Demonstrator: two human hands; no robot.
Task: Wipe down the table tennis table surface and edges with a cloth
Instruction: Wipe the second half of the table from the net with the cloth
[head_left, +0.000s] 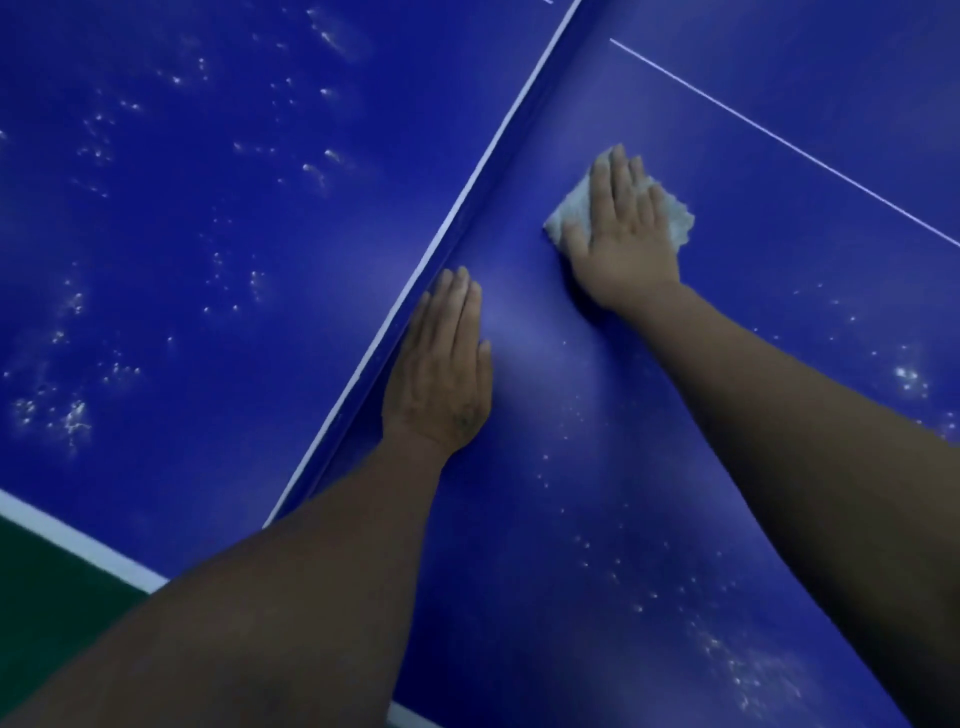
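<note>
Cloth (675, 215) lies under right hand (621, 236); left hand (441, 371) flat beside.

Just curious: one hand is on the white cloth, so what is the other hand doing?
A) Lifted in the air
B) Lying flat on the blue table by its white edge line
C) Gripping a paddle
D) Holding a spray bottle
B: the left hand lies flat, fingers straight, on the table tennis table beside the white edge line, while the right hand presses the white cloth.
</note>
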